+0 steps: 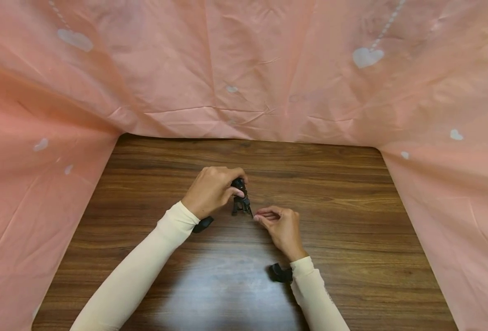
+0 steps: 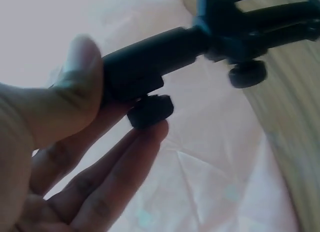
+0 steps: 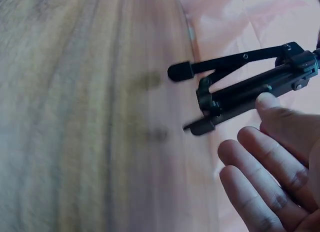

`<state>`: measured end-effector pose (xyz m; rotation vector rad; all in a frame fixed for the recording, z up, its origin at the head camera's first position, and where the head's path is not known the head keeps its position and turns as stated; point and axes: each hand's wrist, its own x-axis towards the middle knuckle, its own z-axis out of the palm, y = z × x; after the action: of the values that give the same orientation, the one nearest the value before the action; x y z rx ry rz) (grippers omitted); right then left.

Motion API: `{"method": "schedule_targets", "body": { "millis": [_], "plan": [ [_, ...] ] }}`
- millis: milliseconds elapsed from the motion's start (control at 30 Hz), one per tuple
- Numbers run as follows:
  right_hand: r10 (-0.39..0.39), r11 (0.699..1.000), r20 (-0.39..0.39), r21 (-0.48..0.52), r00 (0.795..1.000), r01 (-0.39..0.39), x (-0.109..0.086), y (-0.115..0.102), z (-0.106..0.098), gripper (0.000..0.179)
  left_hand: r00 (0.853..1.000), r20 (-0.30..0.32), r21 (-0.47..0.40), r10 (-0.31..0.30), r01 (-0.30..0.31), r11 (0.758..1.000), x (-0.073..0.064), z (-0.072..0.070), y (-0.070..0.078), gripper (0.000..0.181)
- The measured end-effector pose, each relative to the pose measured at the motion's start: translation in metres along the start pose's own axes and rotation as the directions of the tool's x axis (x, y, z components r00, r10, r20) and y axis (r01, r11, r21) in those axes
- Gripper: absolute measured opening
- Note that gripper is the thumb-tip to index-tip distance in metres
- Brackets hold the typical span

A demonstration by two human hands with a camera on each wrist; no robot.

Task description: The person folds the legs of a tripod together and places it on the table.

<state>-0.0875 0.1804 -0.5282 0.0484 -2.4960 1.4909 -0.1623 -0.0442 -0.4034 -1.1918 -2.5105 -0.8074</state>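
Note:
A small black mini tripod [image 1: 241,202] is held up over the wooden table, its head end toward the left hand. My left hand [image 1: 215,188] grips the tripod's upper tube [image 2: 150,54] between thumb and fingers. Just below the tube, one left fingertip touches a black knob [image 2: 150,112]. My right hand [image 1: 283,225] is at the leg end, thumb tip against a leg [image 3: 235,109]; the index fingertip is mostly hidden. Its other fingers are loosely bent under the tripod. One leg [image 3: 225,63] stands spread away from the others, with a rubber foot at its end.
The brown wooden table [image 1: 331,184] lies under both hands. Pink cloth [image 1: 244,69] with white hearts hangs along its back and both sides. Black wrist mounts [image 1: 280,273] stick out beside the cream sleeves [image 1: 144,262].

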Motion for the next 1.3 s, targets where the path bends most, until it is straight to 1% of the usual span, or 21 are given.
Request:
{"method": "schedule_targets", "body": {
  "millis": [100,200,333,400,467,533,633,733,833,1033,1100,1167,1300],
  "plan": [
    [-0.034,0.999,-0.034,0.040,0.999,0.036,0.002,-0.003,-0.007,0.024,0.996,-0.081,-0.061,-0.029,0.024,0.998,-0.003,0.000,-0.003,0.029],
    [-0.093,0.994,-0.086,0.040,0.992,0.097,0.004,-0.007,-0.014,0.033,0.985,-0.160,-0.110,-0.061,0.043,0.993,-0.006,-0.001,-0.005,0.030],
    [-0.165,0.986,-0.143,-0.056,0.976,0.159,0.006,-0.011,-0.023,0.047,0.960,-0.254,-0.168,-0.118,0.077,0.983,-0.009,-0.002,-0.007,0.029],
    [-0.183,0.980,-0.145,-0.112,0.972,0.167,0.007,-0.012,-0.025,0.056,0.944,-0.289,-0.208,-0.158,0.099,0.973,-0.010,-0.004,-0.007,0.028],
    [-0.190,0.974,-0.124,-0.147,0.974,0.171,0.008,-0.013,-0.026,0.066,0.928,-0.314,-0.263,-0.203,0.121,0.957,-0.012,-0.005,-0.006,0.027],
    [-0.190,0.972,-0.093,-0.161,0.977,0.173,0.009,-0.013,-0.026,0.074,0.914,-0.323,-0.338,-0.245,0.131,0.932,-0.013,-0.006,-0.006,0.026],
    [-0.194,0.970,-0.052,-0.159,0.980,0.184,0.010,-0.015,-0.025,0.080,0.899,-0.324,-0.467,-0.294,0.119,0.876,-0.014,-0.007,-0.006,0.027],
    [-0.204,0.969,-0.039,-0.151,0.978,0.197,0.010,-0.016,-0.024,0.082,0.893,-0.319,-0.560,-0.317,0.093,0.823,-0.016,-0.009,-0.006,0.027],
    [-0.209,0.968,-0.042,-0.152,0.977,0.201,0.012,-0.016,-0.023,0.084,0.889,-0.313,-0.614,-0.333,0.078,0.786,-0.018,-0.010,-0.005,0.027],
    [-0.213,0.966,-0.056,-0.163,0.975,0.202,0.014,-0.015,-0.025,0.083,0.876,-0.297,-0.684,-0.380,0.082,0.724,-0.021,-0.012,-0.004,0.028],
    [-0.216,0.965,-0.057,-0.166,0.975,0.204,0.015,-0.016,-0.026,0.083,0.873,-0.295,-0.702,-0.388,0.078,0.708,-0.022,-0.012,-0.005,0.028],
    [-0.216,0.965,-0.057,-0.164,0.975,0.204,0.015,-0.017,-0.027,0.082,0.872,-0.293,-0.716,-0.393,0.072,0.694,-0.023,-0.013,-0.005,0.028],
    [-0.210,0.967,-0.055,-0.159,0.976,0.199,0.016,-0.019,-0.029,0.077,0.868,-0.289,-0.733,-0.404,0.071,0.677,-0.025,-0.013,-0.009,0.029]
  ]
}}
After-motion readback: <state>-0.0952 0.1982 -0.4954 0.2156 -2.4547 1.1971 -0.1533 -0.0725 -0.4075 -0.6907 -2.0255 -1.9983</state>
